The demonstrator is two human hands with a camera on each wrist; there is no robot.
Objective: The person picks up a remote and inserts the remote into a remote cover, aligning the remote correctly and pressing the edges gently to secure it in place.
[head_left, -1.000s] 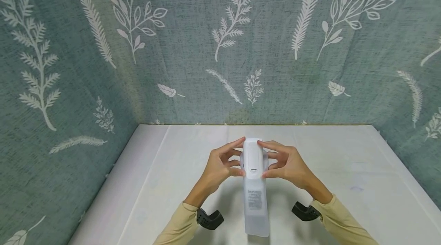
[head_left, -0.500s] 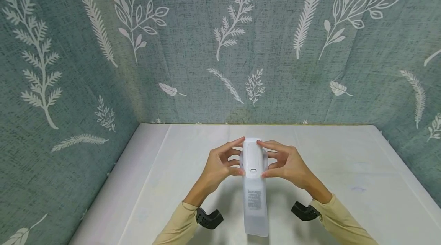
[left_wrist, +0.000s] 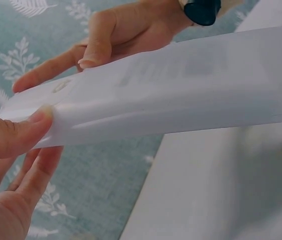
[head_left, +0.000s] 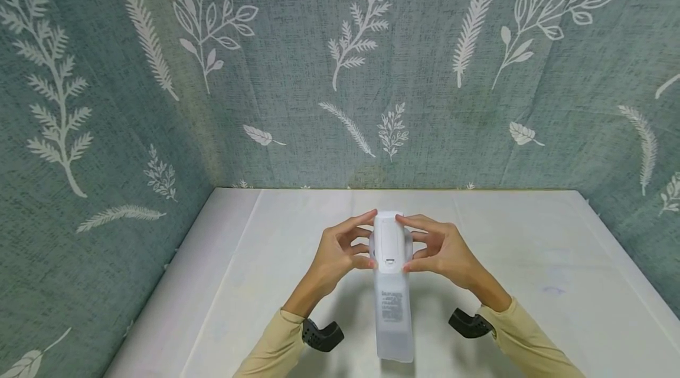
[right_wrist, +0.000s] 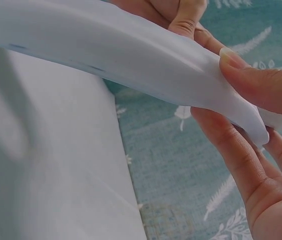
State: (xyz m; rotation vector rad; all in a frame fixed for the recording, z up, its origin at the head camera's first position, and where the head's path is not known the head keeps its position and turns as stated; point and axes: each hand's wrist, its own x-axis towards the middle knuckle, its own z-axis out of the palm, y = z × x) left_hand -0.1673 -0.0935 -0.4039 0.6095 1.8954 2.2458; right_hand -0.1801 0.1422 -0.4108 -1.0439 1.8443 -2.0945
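Raised over the table, a long white plastic device (head_left: 392, 313) is held between both hands; its exact kind cannot be told. It has a smooth white end piece with a small slot, a rounded part behind, and a frosted body with small grey print pointing toward me. My left hand (head_left: 337, 254) pinches the left edge of the end piece between thumb and fingers. On the opposite edge my right hand (head_left: 443, 251) grips it the same way. In the left wrist view the thumb (left_wrist: 33, 127) presses the device's face. The right thumb (right_wrist: 251, 80) lies on it in the right wrist view.
A white table (head_left: 265, 260) lies under the hands, with shadows on it. Green fabric walls (head_left: 297, 71) with white leaf patterns stand at the back and sides. Black wrist cameras (head_left: 322, 336) are strapped over the pale yellow sleeves (head_left: 273, 345).
Both hands keep the same hold on the device, which stays practically still. Only the head view shifts slightly.
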